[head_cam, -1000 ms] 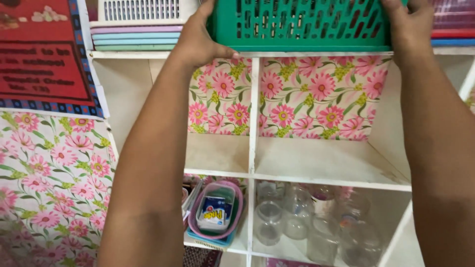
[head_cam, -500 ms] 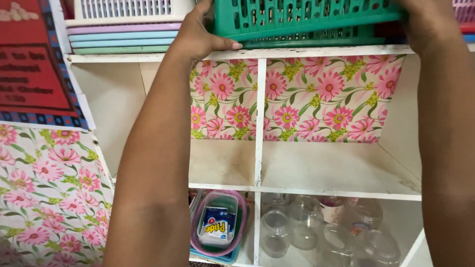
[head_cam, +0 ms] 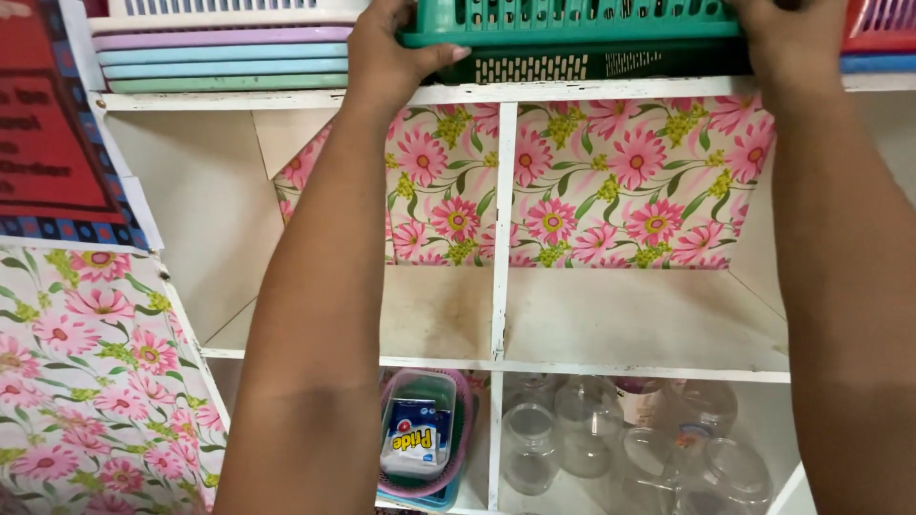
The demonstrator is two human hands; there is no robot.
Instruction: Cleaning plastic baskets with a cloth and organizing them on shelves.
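A green slotted plastic basket (head_cam: 572, 21) rests on top of a white shelf unit (head_cam: 496, 286), over a darker green basket (head_cam: 572, 65) beneath it. My left hand (head_cam: 391, 52) grips the green basket's left end, thumb along its lower rim. My right hand (head_cam: 787, 38) holds its right end at the top edge of the view. Both forearms reach up in front of the shelf.
Pastel trays (head_cam: 224, 59) are stacked at the top left under a white basket (head_cam: 219, 8). The shelf's middle cubbies have a pink floral backing (head_cam: 611, 181). Lower cubbies hold nested tubs with a small box (head_cam: 420, 434) and several clear jars (head_cam: 611, 439). A red poster (head_cam: 48, 124) hangs at the left.
The green basket has come down onto the shelf top over the darker basket. The view has moved closer and tilted slightly; both hands keep their hold.
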